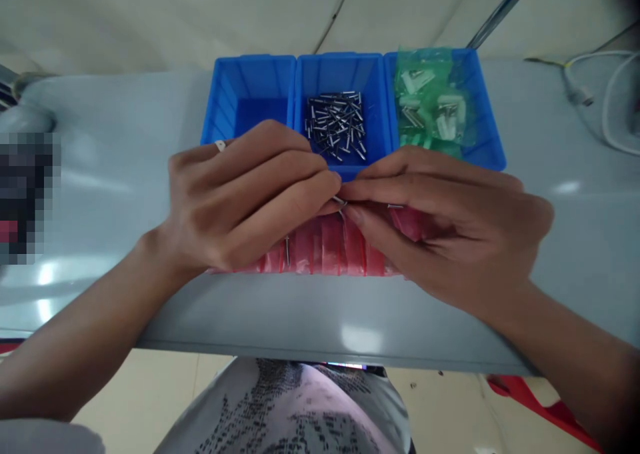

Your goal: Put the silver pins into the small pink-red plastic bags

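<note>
before three blue bins [330, 71], two hands [255, 201] [455, 221] at shiny metal [340, 201]

A silvery metal pin [340, 201], partly hidden, is pinched aslant before the middle blue bin [340, 74]. Pink plastic bags [330, 246] lie in a row in front of that bin, loose pins [287, 252] on top.

Left hand [250, 197] and right hand [465, 224] pinch a small metal piece [340, 201].
</note>
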Available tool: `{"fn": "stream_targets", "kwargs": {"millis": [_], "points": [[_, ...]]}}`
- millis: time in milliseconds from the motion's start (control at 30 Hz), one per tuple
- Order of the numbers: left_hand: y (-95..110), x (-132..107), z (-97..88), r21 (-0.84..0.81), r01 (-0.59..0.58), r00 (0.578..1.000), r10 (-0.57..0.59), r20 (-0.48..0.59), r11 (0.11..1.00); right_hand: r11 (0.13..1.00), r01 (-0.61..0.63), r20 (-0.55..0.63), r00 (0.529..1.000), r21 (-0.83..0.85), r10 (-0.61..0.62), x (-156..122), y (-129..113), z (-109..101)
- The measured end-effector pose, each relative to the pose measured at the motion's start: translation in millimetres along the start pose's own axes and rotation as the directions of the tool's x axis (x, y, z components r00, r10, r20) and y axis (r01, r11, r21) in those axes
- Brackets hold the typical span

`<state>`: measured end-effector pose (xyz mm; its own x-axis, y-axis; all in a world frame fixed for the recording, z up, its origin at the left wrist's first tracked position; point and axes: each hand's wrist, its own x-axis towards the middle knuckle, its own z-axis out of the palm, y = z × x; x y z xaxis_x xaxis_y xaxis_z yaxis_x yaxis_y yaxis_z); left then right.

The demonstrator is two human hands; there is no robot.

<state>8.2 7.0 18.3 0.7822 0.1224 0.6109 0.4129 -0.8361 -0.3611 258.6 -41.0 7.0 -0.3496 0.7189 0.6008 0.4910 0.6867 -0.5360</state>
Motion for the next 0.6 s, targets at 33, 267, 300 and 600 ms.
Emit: {"fn": "stream_targets", "kwargs": {"millis": [33, 267, 300, 600], "points": [[1.3, -0.2, 0.4, -0.005, 0.009, 1.0, -0.009, 0.007, 1.0, 0.999, -0.036, -0.002, 0.999, 0.039, 0.036, -0.5, -0.7, 0.8], [-5.0, -8.4, 2.2, 0.016, -0.032, 0.999, 0.032, 0.014, 0.999, 0.911, -0.19, -0.115, 0.962, 0.367, 0.247, -1.9, -0.8, 4.0], [-6.2, -9.3, 2.1, 0.026, -0.028, 1.0, 0.028, 0.007, 0.999, 0.902, -0.187, -0.128, 0.959, 0.388, 0.254, -1.3, -0.8, 3.9], [-3.7, -7.1, 2.9, 0.019, 0.069, 0.998, -0.069, 0.006, 0.997, 0.873, -0.27, -0.133, 0.928, 0.407, 0.349, 1.9, -3.8, 2.6]]}}
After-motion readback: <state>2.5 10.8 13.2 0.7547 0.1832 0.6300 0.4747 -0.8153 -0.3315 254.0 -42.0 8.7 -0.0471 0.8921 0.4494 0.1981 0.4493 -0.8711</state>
